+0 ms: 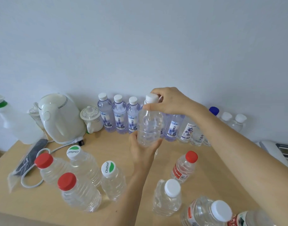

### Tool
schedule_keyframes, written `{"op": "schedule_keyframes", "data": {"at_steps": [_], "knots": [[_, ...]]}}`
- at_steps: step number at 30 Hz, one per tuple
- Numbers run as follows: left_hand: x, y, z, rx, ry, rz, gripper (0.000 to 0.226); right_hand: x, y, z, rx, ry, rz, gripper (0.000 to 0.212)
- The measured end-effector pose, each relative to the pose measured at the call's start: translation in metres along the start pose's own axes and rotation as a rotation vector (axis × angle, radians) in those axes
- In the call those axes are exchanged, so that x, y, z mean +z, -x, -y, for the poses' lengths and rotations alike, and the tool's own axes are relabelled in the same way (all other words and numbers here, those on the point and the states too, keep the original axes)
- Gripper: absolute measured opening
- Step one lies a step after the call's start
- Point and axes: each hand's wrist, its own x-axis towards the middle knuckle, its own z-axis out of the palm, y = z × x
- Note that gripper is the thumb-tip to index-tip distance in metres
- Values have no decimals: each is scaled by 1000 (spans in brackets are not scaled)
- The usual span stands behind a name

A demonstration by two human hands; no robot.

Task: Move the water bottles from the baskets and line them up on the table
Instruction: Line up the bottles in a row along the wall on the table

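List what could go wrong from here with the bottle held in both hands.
1. The right hand pinches the clear bottle by its cap while the left hand grips its base; it could slip.
2. The blue-labelled bottles in the back row stand packed together; setting it among them may topple some.
3. The left forearm lies between the nearer Cestbon bottle and the white-capped bottle; withdrawing could knock either.
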Motion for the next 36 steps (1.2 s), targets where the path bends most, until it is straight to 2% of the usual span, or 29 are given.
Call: {"op": "schedule_keyframes", "data": {"at_steps": [3, 8, 11, 17, 23, 26, 33, 36], "knots": [[5, 3, -9, -7, 40, -24, 63, 4, 0, 1, -20, -22, -158, 48], [6, 11, -1, 87, -49, 36, 84, -13, 6, 2, -105, -108, -172, 39], [8, 17, 9, -38, -26, 90, 91, -18, 11, 3, -140, -83, -149, 27], [13, 17, 3, -231, 136, 136, 73, -4, 9, -6, -126, -54, -191, 23], [8, 14, -18, -551, 440, 24, 52, 9, -4, -1, -127, -48, -177, 23], [4, 9, -40, -632, 529, 32, 36, 19, -15, 2, -149, -16, -146, 26], [-30, -16, -92, -542, 30, 335, 26, 22, -33, 12, -212, 19, -120, 28], [-48, -27, -111, -409, -350, 435, 40, 15, -38, 21, -241, -9, -156, 28]]}}
